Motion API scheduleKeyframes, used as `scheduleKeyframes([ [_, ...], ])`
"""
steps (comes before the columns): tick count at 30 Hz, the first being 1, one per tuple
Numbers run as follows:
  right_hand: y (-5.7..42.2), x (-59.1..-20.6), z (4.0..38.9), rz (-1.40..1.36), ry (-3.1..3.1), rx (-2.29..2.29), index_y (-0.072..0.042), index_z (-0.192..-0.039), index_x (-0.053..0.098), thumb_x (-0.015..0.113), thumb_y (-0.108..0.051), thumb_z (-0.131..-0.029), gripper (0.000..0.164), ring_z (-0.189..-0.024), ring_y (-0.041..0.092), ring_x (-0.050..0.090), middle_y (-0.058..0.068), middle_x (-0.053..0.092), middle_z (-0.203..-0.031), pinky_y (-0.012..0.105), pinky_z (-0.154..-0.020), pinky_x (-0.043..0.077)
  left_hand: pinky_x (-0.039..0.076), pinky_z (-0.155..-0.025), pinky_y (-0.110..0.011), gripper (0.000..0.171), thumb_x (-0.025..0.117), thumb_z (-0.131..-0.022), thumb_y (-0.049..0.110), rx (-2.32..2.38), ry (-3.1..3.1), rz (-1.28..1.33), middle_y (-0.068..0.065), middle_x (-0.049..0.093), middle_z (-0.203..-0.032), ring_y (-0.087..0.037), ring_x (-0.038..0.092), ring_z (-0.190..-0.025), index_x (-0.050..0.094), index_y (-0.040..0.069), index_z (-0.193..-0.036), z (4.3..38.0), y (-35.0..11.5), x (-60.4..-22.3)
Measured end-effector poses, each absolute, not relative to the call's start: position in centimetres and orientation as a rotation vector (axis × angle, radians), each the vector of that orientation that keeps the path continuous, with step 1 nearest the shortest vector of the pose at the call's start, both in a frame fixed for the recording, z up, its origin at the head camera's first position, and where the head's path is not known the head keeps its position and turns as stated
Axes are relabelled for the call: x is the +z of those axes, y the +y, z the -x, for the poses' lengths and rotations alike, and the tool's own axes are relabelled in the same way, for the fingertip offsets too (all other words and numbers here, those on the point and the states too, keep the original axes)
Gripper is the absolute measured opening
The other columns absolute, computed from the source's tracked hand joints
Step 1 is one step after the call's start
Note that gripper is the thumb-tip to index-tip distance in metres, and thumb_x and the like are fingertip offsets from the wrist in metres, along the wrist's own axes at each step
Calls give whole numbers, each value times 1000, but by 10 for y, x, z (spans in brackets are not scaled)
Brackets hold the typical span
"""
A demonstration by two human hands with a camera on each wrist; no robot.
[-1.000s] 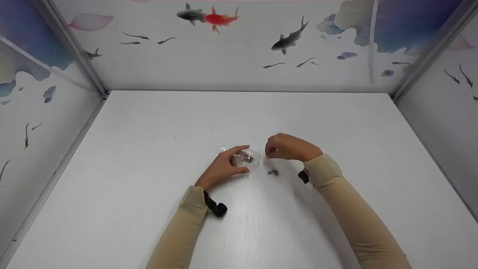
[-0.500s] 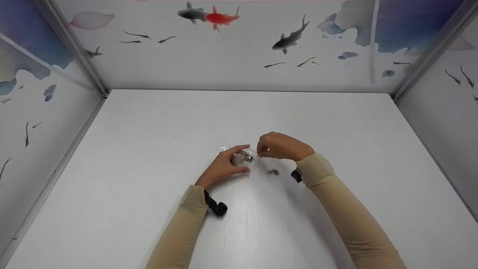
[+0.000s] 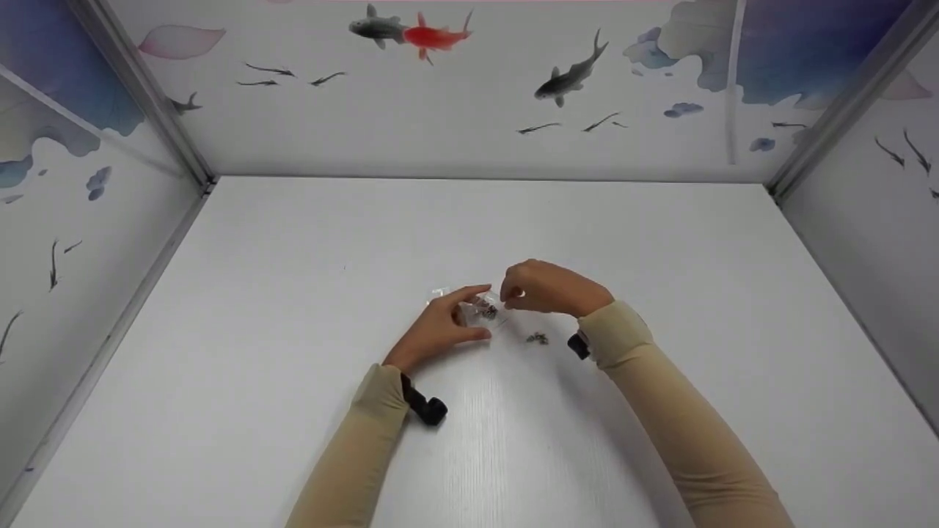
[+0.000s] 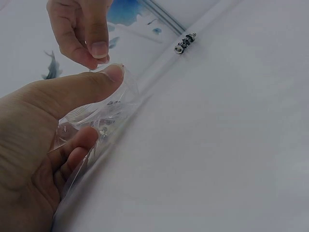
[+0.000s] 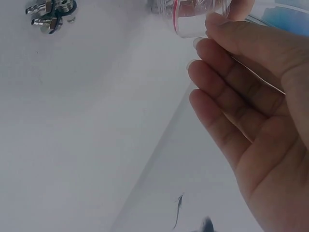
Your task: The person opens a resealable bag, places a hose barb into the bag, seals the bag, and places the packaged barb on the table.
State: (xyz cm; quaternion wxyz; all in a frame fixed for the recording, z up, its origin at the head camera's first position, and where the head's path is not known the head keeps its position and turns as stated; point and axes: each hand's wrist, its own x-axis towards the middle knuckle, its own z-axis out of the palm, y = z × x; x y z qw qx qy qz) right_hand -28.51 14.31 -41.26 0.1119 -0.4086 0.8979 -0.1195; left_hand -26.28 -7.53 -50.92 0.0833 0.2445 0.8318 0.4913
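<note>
A clear plastic zip bag (image 3: 490, 317) with small shiny metal parts inside lies at the middle of the table. My left hand (image 3: 438, 324) holds it from the left, thumb on the near side and fingers on the far side. In the left wrist view the bag (image 4: 108, 116) sits between thumb and curled fingers. My right hand (image 3: 554, 287) pinches the bag's right edge between thumb and index finger. A red line runs along the bag (image 5: 176, 17) in the right wrist view, where the other fingers of the right hand (image 5: 256, 96) are loosely bent.
A small cluster of metal fittings (image 3: 538, 338) lies on the white table (image 3: 293, 411), right of the bag and below the right hand. Panels printed with fish (image 3: 565, 77) stand along the back and both sides.
My right hand has moved left to the bag's edge and pinches it. The bag's rounded opening looks narrower. The left hand and the loose fittings have stayed put.
</note>
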Motion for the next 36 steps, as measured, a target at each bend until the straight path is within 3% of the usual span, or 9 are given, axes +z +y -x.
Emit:
scheduleKeyframes([
  [12,155,-416,280,1034,2590,-395,-5,-99,75,69,-10,-87,14,-89,17,66,6,72,-97,34,-81,54,38,-60,-23,71,80,-79,30,1463,2488,-725,-3,60,-125,-9,45,-65,49,23,-142,262,-76,-512],
  [26,168,-429,271,926,2500,-451,-7,-98,74,72,-11,-85,14,-88,15,61,1,71,-95,34,-82,52,40,-62,-23,70,80,-77,32,1467,2494,-700,0,62,-119,-9,47,-67,49,30,-141,260,-77,-514],
  [36,168,-434,267,809,2486,-423,-14,-96,75,73,-8,-83,14,-84,12,60,-3,69,-96,34,-80,51,38,-64,-23,71,81,-77,32,1492,2489,-717,-3,61,-123,-11,45,-69,50,25,-140,263,-75,-511],
])
